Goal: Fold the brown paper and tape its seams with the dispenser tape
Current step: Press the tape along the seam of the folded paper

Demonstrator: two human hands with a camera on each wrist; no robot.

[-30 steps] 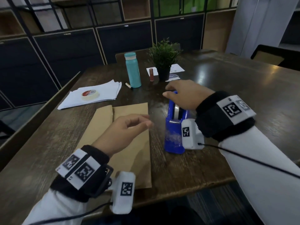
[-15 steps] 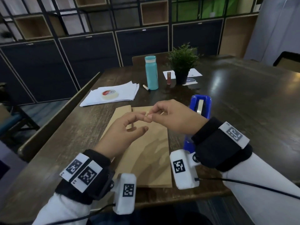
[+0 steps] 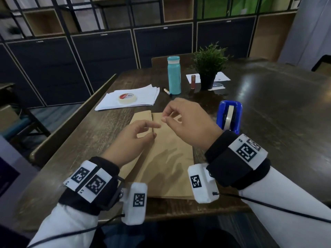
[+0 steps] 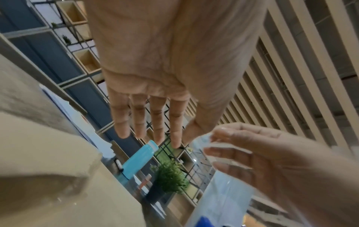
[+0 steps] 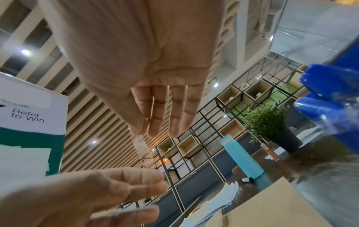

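Head view, itemised: one folded brown paper (image 3: 166,158) lying flat at frame centre on one dark wooden table (image 3: 277,122), its near edge close to the table's front edge; one blue tape dispenser (image 3: 229,115) upright just right of the paper, its lower body hidden behind the right wrist. Two hands hover above the paper's far half. Right hand (image 3: 186,126), thumb and forefinger pinched together on one short strip of clear tape (image 4: 205,142), nearly invisible from the head and read only as a pale film in the left wrist view. Left hand (image 3: 133,140), fingers loosely bent toward the strip; whether they touch the tape cannot be told. Further stock, upper centre: one stack of white sheets (image 3: 129,99) carrying one roll of masking tape (image 3: 127,98); one teal bottle (image 3: 174,75); one potted plant (image 3: 208,68); one small brown tube (image 3: 192,81); one marker (image 3: 167,91), partly behind the bottle. Right half of the table bare and glossy. Both wrist views blurred at the fingertips.
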